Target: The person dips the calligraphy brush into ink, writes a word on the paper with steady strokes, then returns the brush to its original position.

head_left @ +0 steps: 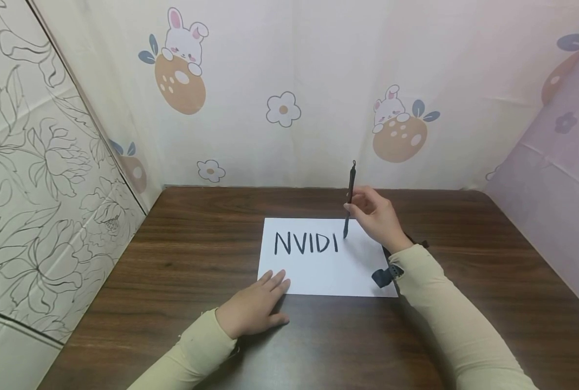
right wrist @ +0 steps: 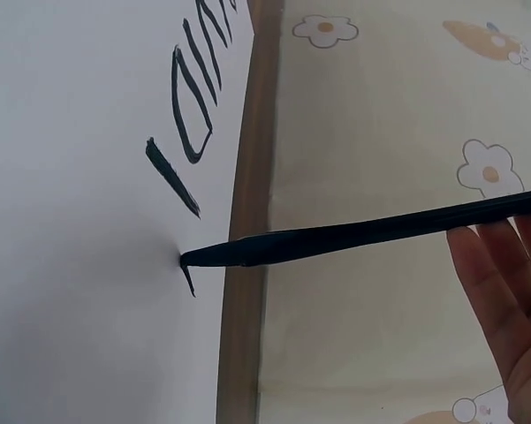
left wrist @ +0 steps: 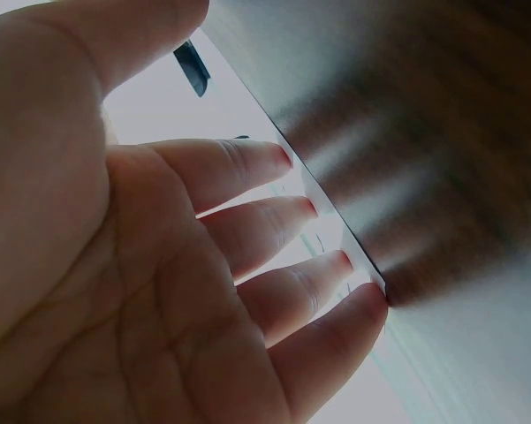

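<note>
A sheet of white paper (head_left: 318,276) lies on the table, bearing the dark letters "NVIDI" (head_left: 306,242). My right hand (head_left: 379,216) pinches a slim dark brush (head_left: 351,187), held nearly upright with a small loop at its top end. Its tip meets the paper right of the last letter. In the right wrist view a short thin stroke (right wrist: 190,283) runs from the brush tip. My left hand (head_left: 257,306) lies with straight fingers over the paper's lower left corner; in the left wrist view its fingertips (left wrist: 302,208) press along the paper's edge.
Dark brown wooden table (head_left: 187,238) surrounds the paper. Behind it hangs a pale curtain (head_left: 328,65) with rabbits and flowers. A panel with line-drawn flowers (head_left: 50,151) stands at the left. A dark wrist-worn device (head_left: 386,275) hangs by the right cuff, over the paper.
</note>
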`<state>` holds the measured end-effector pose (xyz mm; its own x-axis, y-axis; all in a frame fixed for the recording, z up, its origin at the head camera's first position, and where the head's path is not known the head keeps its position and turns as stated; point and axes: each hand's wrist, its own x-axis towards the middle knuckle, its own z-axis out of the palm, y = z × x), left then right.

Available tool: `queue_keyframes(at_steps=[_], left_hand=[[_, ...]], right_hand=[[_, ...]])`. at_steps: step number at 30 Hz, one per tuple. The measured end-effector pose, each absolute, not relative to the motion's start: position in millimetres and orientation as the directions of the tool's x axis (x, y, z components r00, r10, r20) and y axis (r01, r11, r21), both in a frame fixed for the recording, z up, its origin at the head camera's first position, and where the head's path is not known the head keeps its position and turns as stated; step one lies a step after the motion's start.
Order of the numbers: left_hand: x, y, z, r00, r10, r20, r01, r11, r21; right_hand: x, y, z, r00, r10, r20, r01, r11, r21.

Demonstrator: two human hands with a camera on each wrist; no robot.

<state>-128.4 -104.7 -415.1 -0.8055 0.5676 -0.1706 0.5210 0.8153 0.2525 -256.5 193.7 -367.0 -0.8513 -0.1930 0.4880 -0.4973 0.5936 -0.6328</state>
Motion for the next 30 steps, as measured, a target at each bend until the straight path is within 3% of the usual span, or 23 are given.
queue_keyframes(at_steps=[30], left_hand=[[-128.7, -106.6, -415.2, -0.800, 0.581, -0.153, 0.534, 0.804, 0.262]], right_hand=[[-248.6, 190.6, -364.2, -0.889, -0.250, 0.382, -0.455, 0.557, -0.694]])
